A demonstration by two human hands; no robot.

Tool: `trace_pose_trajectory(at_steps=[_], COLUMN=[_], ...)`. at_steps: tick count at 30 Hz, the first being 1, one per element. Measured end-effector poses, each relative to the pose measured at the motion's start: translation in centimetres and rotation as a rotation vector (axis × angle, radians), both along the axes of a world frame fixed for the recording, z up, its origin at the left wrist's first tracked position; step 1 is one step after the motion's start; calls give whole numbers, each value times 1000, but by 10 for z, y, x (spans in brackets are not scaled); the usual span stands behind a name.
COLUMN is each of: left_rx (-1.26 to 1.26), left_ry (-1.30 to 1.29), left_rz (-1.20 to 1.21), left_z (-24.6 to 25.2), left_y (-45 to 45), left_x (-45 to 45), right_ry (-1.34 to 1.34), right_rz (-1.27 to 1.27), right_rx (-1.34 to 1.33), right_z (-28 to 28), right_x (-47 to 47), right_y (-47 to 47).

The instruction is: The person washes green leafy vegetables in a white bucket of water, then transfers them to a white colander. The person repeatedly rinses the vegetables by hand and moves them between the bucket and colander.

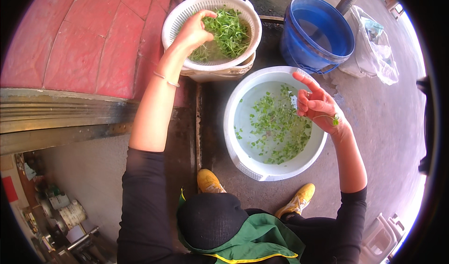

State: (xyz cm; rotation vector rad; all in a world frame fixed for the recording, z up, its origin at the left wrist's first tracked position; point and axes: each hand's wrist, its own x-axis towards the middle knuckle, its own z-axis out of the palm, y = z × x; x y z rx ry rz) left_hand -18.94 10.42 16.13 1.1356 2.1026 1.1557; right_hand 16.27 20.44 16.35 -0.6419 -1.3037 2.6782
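Observation:
My left hand (pixel 196 30) is at the left part of a white plastic colander (pixel 172 27), thumb and index finger spread apart. Leafy green sprouts (pixel 231 32) are heaped in the colander beside my fingers, and nothing shows in their grip. My right hand (pixel 317 104) hangs over the right rim of a pale plastic basin (pixel 229 130), index finger stretched out and the other fingers loosely bent. A single sprig (pixel 335 119) clings near its wrist. In the basin's water float many loose green sprouts (pixel 280 123).
The colander rests on a light-coloured container (pixel 217 75). A blue bucket (pixel 294 46) holding water stands right of it, next to a white bag-lined bin (pixel 364 50). Red panels (pixel 80 39) edge the left side. My yellow shoes (pixel 209 181) flank the basin's near side.

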Motion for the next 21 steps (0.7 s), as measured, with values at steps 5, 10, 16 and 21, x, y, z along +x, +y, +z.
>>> trace_pose_trajectory(at_steps=[5, 10, 16, 21], left_rx=[173, 281, 376, 474], left_ry=[-825, -1377, -1516, -1395], left_rz=[65, -49, -19, 92], left_z=[-3, -10, -15, -20], left_y=[-3, -7, -9, -8], left_x=[-13, -28, -26, -17], right_ry=[3, -5, -10, -10], right_rz=[3, 6, 7, -3], right_rx=[-18, -23, -28, -19], right_z=[-2, -2, -3, -3], right_x=[4, 3, 2, 1], right_y=[2, 1, 0, -2])
